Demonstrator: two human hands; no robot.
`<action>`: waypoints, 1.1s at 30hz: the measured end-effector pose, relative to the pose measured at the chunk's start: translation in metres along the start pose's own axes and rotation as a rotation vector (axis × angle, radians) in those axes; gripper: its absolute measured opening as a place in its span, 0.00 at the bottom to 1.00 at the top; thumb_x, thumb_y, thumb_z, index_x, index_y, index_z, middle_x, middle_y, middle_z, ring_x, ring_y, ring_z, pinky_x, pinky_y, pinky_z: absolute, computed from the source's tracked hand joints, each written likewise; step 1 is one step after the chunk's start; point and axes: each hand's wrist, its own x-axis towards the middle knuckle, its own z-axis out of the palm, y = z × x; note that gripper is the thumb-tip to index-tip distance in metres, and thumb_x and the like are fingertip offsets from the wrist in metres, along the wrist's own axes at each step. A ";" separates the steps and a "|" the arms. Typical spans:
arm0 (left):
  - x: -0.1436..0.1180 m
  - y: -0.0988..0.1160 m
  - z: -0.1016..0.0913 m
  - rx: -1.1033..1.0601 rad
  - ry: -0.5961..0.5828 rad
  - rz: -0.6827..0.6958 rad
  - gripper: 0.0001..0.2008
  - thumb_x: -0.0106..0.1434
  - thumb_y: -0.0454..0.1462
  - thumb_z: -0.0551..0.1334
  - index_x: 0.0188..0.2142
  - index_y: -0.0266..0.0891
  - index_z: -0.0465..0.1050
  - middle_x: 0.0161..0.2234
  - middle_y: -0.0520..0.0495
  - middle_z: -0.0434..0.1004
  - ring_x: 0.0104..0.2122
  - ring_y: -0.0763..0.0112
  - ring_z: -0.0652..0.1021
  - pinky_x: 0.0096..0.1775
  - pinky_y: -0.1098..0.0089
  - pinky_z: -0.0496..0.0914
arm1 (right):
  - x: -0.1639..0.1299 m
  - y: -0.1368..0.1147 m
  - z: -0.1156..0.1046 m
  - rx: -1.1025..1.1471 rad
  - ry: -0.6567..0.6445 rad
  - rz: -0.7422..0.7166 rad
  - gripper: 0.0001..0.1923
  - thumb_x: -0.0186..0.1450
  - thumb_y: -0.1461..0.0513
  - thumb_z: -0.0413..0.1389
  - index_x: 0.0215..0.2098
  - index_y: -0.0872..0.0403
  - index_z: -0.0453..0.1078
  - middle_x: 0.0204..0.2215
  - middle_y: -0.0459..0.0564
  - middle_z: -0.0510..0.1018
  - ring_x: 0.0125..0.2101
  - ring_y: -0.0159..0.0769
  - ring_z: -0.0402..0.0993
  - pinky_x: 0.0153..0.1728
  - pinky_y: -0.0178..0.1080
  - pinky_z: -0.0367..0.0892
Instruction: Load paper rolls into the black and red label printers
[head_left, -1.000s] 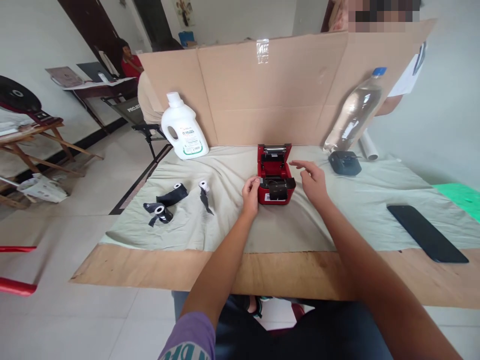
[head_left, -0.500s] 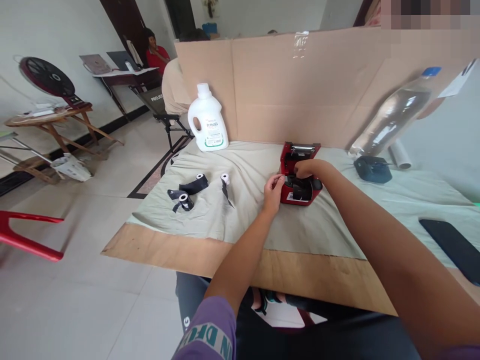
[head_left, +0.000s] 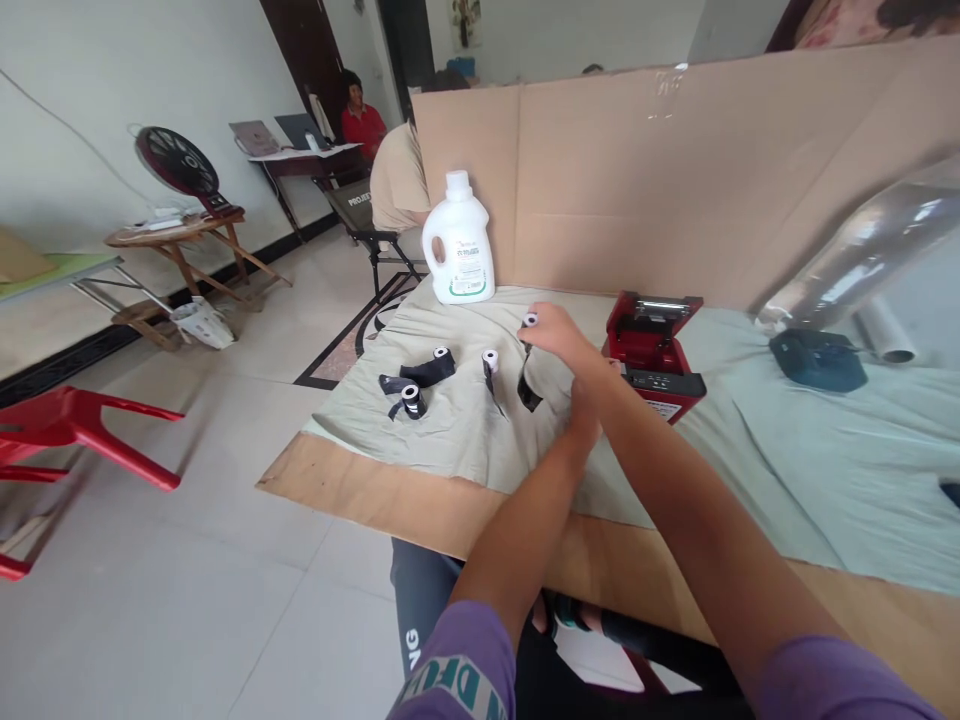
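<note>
Away from the red printer (head_left: 654,352) and across to its left, the right hand (head_left: 553,330) has travelled since the earlier frame, its fingers now closed around a small white-ended roll (head_left: 530,320), from which a glossy black strip (head_left: 529,396) hangs in a curl just above or against the cloth (head_left: 450,440); whether it touches cannot be told. Just left of the printer, the left hand (head_left: 586,405) is partly hidden by the right forearm, so its grip cannot be told. Pale green, softly wrinkled cloth covers most of the wooden surface (head_left: 367,495), leaving bare, smooth-grained board along the near edge. Tan creased cardboard (head_left: 630,190) stands along the far edge, with a white plastic jug (head_left: 459,245) near its left end and a shiny clear bottle (head_left: 877,250) leaning at the right, near a dark boxy device (head_left: 817,360) and a pale hollow tube (head_left: 885,332). The boxy printer's lid is raised. Farther left lie three more rolls (head_left: 412,402), with loose dark strips. Beyond, light floor tiles (head_left: 225,590) stretch past a red plastic seat (head_left: 82,420) to a round black fan (head_left: 180,162) on a wooden stand (head_left: 176,235).
</note>
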 end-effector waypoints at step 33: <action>0.007 -0.005 -0.005 0.044 -0.018 0.097 0.05 0.65 0.40 0.63 0.36 0.42 0.74 0.37 0.45 0.76 0.43 0.62 0.75 0.53 0.62 0.68 | -0.051 0.016 0.030 0.861 -0.059 -0.183 0.14 0.60 0.56 0.61 0.41 0.54 0.71 0.37 0.50 0.79 0.29 0.34 0.74 0.34 0.40 0.71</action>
